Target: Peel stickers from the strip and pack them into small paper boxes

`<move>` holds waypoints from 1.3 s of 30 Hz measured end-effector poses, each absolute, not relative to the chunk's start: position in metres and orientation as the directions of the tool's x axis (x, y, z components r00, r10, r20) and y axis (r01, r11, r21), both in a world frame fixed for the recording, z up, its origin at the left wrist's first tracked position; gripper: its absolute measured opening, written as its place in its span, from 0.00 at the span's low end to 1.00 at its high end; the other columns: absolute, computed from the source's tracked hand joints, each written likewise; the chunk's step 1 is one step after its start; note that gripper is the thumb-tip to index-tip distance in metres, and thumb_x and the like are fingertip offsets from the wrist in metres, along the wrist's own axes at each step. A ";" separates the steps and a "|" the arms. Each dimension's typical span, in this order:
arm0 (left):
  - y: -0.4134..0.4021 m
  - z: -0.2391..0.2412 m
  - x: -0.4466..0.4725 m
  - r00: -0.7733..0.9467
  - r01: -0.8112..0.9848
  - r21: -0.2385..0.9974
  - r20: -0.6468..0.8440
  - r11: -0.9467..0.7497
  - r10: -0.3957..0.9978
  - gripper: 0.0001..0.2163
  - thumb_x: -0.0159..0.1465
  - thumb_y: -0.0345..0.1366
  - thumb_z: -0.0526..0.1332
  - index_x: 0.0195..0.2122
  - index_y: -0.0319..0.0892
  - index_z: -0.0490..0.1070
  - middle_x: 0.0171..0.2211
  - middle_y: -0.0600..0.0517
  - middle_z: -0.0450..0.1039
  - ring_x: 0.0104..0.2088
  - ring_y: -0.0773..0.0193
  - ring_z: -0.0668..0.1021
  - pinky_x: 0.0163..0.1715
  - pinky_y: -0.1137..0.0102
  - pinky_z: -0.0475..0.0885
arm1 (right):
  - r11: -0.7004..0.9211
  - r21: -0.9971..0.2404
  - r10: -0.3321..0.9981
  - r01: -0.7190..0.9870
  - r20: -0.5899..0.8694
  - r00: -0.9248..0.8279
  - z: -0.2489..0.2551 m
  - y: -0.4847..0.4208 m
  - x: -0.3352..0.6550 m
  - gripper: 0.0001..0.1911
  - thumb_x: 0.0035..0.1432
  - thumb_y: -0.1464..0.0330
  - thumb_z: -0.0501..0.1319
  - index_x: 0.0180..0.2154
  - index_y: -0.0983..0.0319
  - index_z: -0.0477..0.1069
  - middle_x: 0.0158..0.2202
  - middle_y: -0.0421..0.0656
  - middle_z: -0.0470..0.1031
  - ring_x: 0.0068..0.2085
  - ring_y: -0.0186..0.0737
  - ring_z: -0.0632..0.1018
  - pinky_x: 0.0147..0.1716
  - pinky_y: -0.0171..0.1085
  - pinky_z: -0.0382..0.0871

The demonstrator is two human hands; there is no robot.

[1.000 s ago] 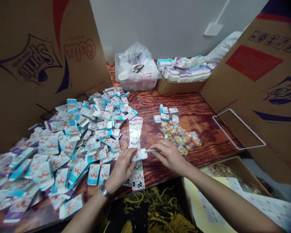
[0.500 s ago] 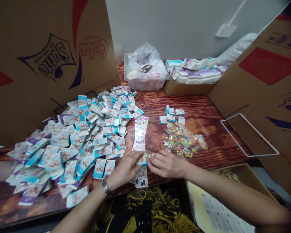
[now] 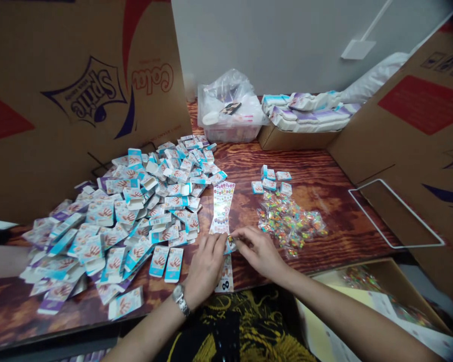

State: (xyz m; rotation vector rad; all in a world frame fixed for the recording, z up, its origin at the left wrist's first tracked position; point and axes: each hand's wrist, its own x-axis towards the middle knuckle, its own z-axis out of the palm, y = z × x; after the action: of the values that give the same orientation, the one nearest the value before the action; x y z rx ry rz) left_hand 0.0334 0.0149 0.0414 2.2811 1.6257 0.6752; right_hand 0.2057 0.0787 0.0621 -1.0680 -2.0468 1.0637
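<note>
My left hand (image 3: 209, 261), with a watch on its wrist, is closed around a small white-and-blue carton (image 3: 229, 247) above the table's front edge. My right hand (image 3: 259, 252) pinches at the carton's right end, where a bit of yellow from a small plastic packet (image 3: 232, 239) shows between the fingertips; most of it is hidden. Under the hands runs a strip of printed stickers (image 3: 222, 208). Right of them lies a heap of clear packets with colourful pieces (image 3: 287, 221). Several small cartons (image 3: 269, 184) rest just behind that heap.
A large pile of small cartons (image 3: 136, 216) covers the left of the table. Tall cardboard panels (image 3: 79, 45) stand on both sides. At the back are a plastic tub (image 3: 232, 133) and a box of flattened cartons (image 3: 302, 138). Below right, an open box (image 3: 403, 281) holds more packets.
My right fingers have shifted at the carton's end, and less of the packet shows. My left hand has turned more upright around the carton. The whole view has shifted slightly.
</note>
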 end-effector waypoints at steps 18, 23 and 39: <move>0.009 0.031 0.035 0.238 0.819 0.442 0.317 -0.365 0.918 0.28 0.61 0.23 0.50 0.62 0.39 0.47 0.51 0.41 0.62 0.52 0.52 0.65 0.53 0.54 0.64 | 0.127 -0.974 0.922 0.187 0.047 -0.383 0.036 0.059 0.193 0.08 0.60 0.64 0.57 0.40 0.60 0.66 0.35 0.43 0.71 0.35 0.38 0.73 0.36 0.37 0.70; 0.009 0.033 0.034 0.191 0.808 0.481 0.332 -0.340 0.924 0.25 0.63 0.26 0.51 0.61 0.39 0.49 0.50 0.41 0.63 0.51 0.53 0.67 0.51 0.56 0.66 | 0.513 -0.768 0.798 0.384 0.261 -0.543 0.049 0.058 0.204 0.09 0.64 0.70 0.52 0.45 0.59 0.66 0.39 0.45 0.72 0.44 0.43 0.70 0.44 0.44 0.67; 0.009 0.041 0.037 0.185 0.726 0.592 0.323 -0.350 0.928 0.18 0.62 0.26 0.52 0.54 0.41 0.57 0.49 0.43 0.62 0.51 0.56 0.66 0.51 0.58 0.66 | 0.323 -0.876 0.904 0.357 0.174 -0.390 0.052 0.063 0.197 0.15 0.58 0.69 0.59 0.48 0.61 0.63 0.41 0.46 0.69 0.41 0.41 0.73 0.40 0.40 0.71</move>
State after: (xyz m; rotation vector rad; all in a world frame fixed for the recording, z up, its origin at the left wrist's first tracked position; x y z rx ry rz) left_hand 0.0371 0.0087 0.0413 2.1602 1.5721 0.9357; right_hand 0.1968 0.0633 0.0522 -1.1121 -1.9064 1.0190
